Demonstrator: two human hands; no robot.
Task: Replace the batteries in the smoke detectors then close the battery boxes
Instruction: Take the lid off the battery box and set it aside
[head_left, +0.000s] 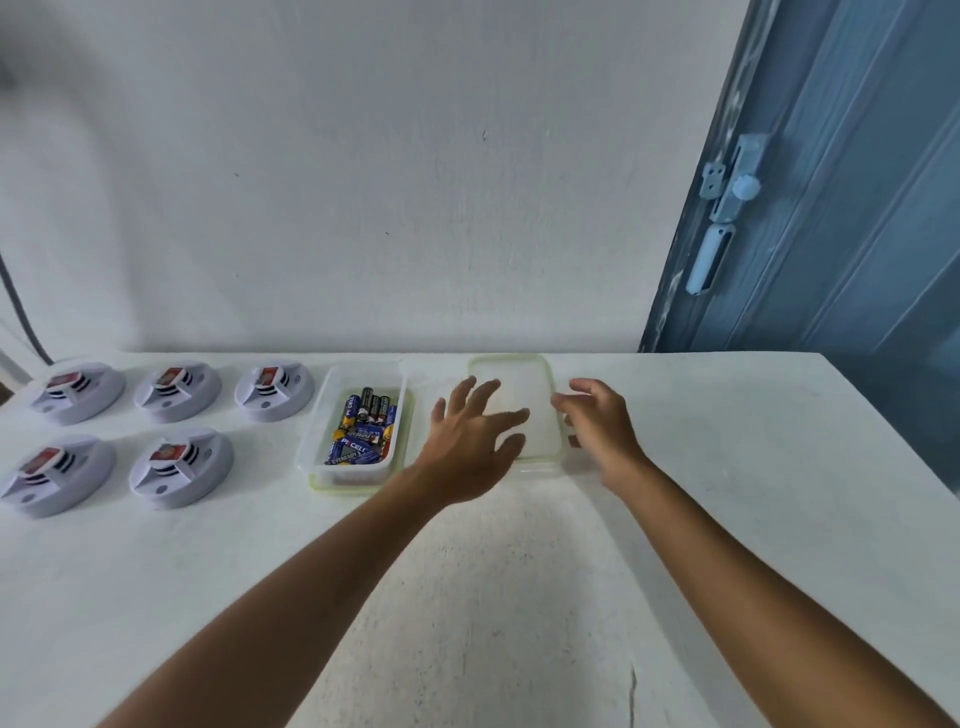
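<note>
Five round white plastic smoke detectors (179, 391), left; open clear plastic box of blue-and-black batteries (358, 423); clear lid (522, 387) beside it.

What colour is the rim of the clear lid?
Pale yellow-green, on the lid; head view shows it best.

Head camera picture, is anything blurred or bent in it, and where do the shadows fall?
Head view: both hands, left and right, are slightly motion-blurred; the wide lens curves the table edge and tilts the door; soft light, faint shadows beneath the smoke detectors.
</note>
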